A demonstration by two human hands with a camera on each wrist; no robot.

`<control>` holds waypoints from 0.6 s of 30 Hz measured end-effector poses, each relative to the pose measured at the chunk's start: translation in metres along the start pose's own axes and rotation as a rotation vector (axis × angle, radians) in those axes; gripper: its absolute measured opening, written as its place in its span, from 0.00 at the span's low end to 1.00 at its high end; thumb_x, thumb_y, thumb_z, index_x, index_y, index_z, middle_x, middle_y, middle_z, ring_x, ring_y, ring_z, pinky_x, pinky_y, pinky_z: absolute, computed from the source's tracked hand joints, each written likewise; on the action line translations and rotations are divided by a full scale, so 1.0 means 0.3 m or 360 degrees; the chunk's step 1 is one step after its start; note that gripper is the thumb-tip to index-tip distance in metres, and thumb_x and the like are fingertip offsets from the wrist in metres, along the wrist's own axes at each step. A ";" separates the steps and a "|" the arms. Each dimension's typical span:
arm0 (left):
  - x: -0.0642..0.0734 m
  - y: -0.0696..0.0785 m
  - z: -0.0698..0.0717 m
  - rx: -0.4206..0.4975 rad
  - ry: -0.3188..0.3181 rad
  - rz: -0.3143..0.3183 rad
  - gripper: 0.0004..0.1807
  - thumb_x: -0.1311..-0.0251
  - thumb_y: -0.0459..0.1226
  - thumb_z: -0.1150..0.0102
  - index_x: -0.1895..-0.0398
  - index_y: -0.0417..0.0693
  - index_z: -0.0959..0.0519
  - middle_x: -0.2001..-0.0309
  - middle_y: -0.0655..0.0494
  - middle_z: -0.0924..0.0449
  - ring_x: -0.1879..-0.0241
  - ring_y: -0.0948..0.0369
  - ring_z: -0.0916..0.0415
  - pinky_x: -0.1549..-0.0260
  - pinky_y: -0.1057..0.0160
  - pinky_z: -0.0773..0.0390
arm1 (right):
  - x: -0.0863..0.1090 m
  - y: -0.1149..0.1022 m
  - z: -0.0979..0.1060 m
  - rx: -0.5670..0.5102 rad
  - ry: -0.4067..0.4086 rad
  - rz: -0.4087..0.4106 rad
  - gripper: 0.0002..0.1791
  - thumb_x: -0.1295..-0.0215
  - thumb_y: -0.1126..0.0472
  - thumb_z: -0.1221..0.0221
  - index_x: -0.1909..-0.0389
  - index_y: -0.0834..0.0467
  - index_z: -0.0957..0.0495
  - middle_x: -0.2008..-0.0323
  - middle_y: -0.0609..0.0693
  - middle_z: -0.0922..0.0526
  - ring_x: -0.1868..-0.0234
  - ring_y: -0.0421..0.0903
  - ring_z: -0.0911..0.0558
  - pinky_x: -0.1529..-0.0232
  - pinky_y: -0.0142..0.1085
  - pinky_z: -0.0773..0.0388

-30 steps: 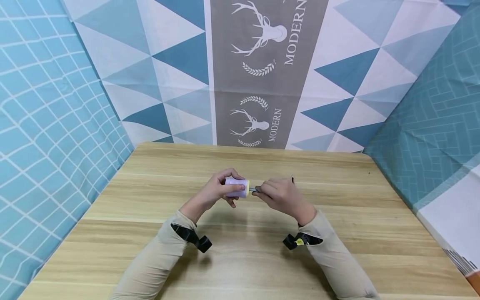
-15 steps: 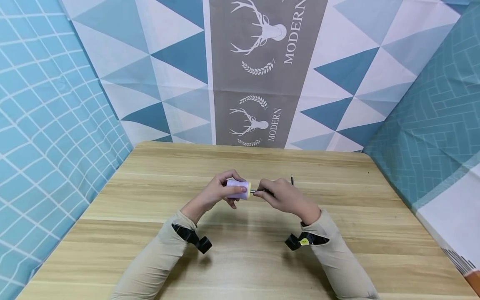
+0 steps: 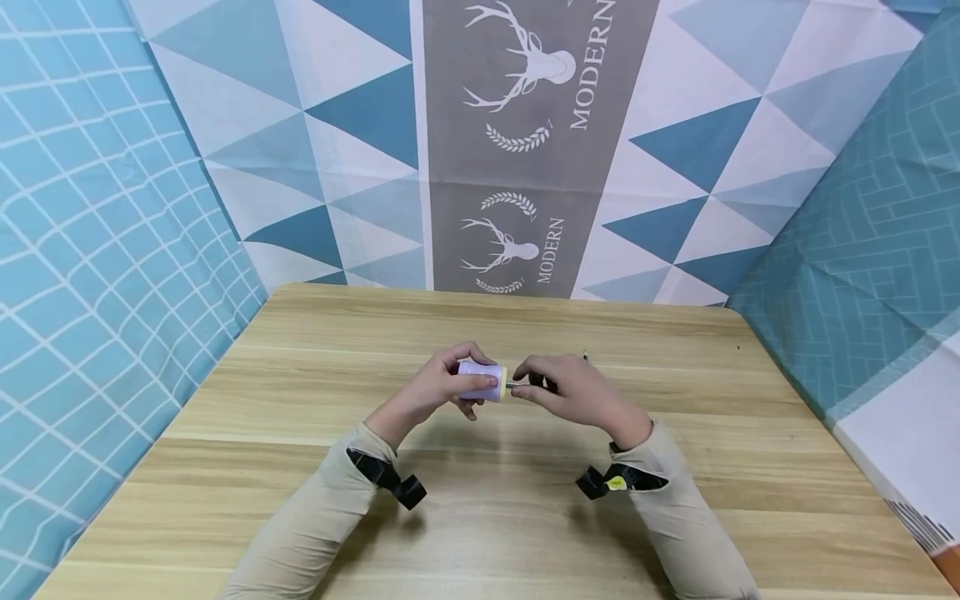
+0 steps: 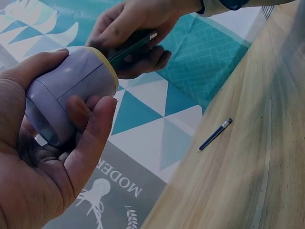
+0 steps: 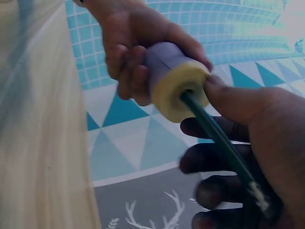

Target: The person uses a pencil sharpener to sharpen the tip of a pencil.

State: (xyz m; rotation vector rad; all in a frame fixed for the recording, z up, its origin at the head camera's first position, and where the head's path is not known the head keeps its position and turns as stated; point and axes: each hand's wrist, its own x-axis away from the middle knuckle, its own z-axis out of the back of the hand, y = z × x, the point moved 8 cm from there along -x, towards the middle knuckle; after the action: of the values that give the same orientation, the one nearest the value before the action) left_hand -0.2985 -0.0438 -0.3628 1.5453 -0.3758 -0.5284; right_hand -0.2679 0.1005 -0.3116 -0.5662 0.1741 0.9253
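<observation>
My left hand (image 3: pixel 431 385) grips a lilac pencil sharpener (image 3: pixel 477 381) with a pale yellow end. The sharpener lies sideways above the table, its yellow end facing my right hand (image 3: pixel 576 392). A dark green pencil (image 5: pixel 219 136) has its front end in the sharpener's hole, plain in the right wrist view. The right thumb and fingers are curled loosely around the pencil, close to the yellow end. In the left wrist view the pencil's rear end (image 4: pixel 152 35) sticks out past the right-hand fingers. Its point is hidden inside the sharpener.
A second dark pencil (image 4: pixel 215 134) with a pale end lies on the wooden table (image 3: pixel 495 533), beyond the right hand. Patterned cloth (image 3: pixel 517 183) stands behind the table, with blue tiled cloth (image 3: pixel 90 250) at the left.
Both hands and the sharpener have shifted slightly right. My right-hand fingers have turned and loosened around the pencil, with its front end still in the sharpener.
</observation>
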 end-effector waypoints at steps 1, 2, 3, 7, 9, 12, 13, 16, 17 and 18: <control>0.002 0.001 0.002 0.0001 0.0008 -0.0001 0.14 0.39 0.31 0.38 0.56 0.31 0.29 0.67 0.45 0.24 0.75 0.57 0.24 0.81 0.61 0.16 | 0.003 -0.001 0.009 0.0005 0.0006 -0.0001 0.11 0.36 0.59 0.34 0.56 0.60 0.19 0.74 0.40 0.25 0.78 0.34 0.31 0.77 0.30 0.28; 0.003 0.001 0.006 -0.0002 0.0022 0.0000 0.14 0.39 0.31 0.38 0.56 0.31 0.29 0.66 0.45 0.24 0.74 0.56 0.24 0.81 0.61 0.15 | 0.007 -0.002 0.018 0.0007 0.0014 0.0003 0.14 0.38 0.58 0.31 0.55 0.60 0.19 0.73 0.41 0.25 0.78 0.35 0.31 0.77 0.30 0.27; 0.005 0.001 0.012 0.0000 0.0039 0.0005 0.13 0.39 0.31 0.37 0.56 0.32 0.28 0.65 0.44 0.24 0.74 0.55 0.24 0.81 0.61 0.15 | 0.010 -0.004 0.028 0.0007 0.0020 0.0008 0.17 0.41 0.58 0.29 0.54 0.61 0.20 0.72 0.41 0.25 0.77 0.35 0.30 0.76 0.30 0.27; 0.004 0.003 0.033 0.0002 0.0092 0.0018 0.09 0.40 0.32 0.36 0.59 0.40 0.24 0.63 0.41 0.25 0.74 0.54 0.23 0.81 0.59 0.15 | 0.027 -0.012 0.062 -0.0009 0.0068 0.0073 0.22 0.48 0.61 0.25 0.54 0.62 0.21 0.71 0.45 0.23 0.73 0.39 0.27 0.74 0.31 0.24; 0.006 0.007 0.039 0.0007 0.0108 0.0020 0.07 0.41 0.32 0.35 0.61 0.45 0.22 0.63 0.41 0.25 0.74 0.53 0.23 0.81 0.59 0.15 | 0.033 -0.013 0.071 -0.0009 0.0106 0.0120 0.20 0.49 0.65 0.25 0.57 0.62 0.21 0.71 0.46 0.23 0.72 0.39 0.26 0.74 0.31 0.24; 0.010 0.015 0.042 0.0014 0.0114 0.0010 0.07 0.42 0.32 0.35 0.61 0.44 0.22 0.63 0.41 0.25 0.75 0.55 0.23 0.82 0.59 0.15 | 0.038 -0.015 0.076 0.0011 0.0178 0.0197 0.17 0.50 0.71 0.26 0.61 0.61 0.21 0.71 0.46 0.23 0.72 0.39 0.25 0.74 0.31 0.24; 0.010 0.017 0.041 0.0014 0.0113 0.0007 0.07 0.42 0.32 0.35 0.61 0.44 0.22 0.63 0.41 0.25 0.75 0.55 0.23 0.82 0.59 0.15 | 0.037 -0.017 0.077 0.0021 0.0196 0.0210 0.16 0.51 0.72 0.26 0.63 0.61 0.20 0.71 0.47 0.22 0.73 0.39 0.25 0.75 0.31 0.24; 0.010 0.020 0.039 0.0015 0.0107 -0.0001 0.11 0.41 0.32 0.36 0.58 0.37 0.25 0.63 0.41 0.25 0.75 0.55 0.23 0.82 0.60 0.15 | 0.036 -0.022 0.080 0.0046 0.0238 0.0245 0.13 0.52 0.75 0.27 0.67 0.61 0.18 0.72 0.46 0.22 0.74 0.37 0.25 0.76 0.30 0.24; 0.010 0.021 0.039 0.0015 0.0106 -0.0002 0.13 0.41 0.32 0.36 0.57 0.35 0.25 0.63 0.40 0.25 0.75 0.55 0.23 0.82 0.60 0.15 | 0.036 -0.024 0.080 0.0051 0.0245 0.0256 0.12 0.52 0.75 0.27 0.68 0.61 0.18 0.73 0.46 0.22 0.75 0.37 0.26 0.77 0.30 0.24; 0.009 0.021 0.039 0.0015 0.0106 -0.0001 0.12 0.41 0.32 0.36 0.57 0.35 0.26 0.63 0.40 0.25 0.75 0.55 0.23 0.82 0.60 0.15 | 0.036 -0.026 0.080 0.0054 0.0250 0.0267 0.12 0.52 0.75 0.27 0.69 0.61 0.18 0.74 0.46 0.23 0.76 0.37 0.27 0.78 0.29 0.25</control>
State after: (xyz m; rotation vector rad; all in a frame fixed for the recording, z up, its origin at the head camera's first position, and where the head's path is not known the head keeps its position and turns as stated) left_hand -0.3020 -0.0554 -0.3569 1.5681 -0.3269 -0.4751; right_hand -0.2577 0.1172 -0.2924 -0.5994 0.3830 1.0386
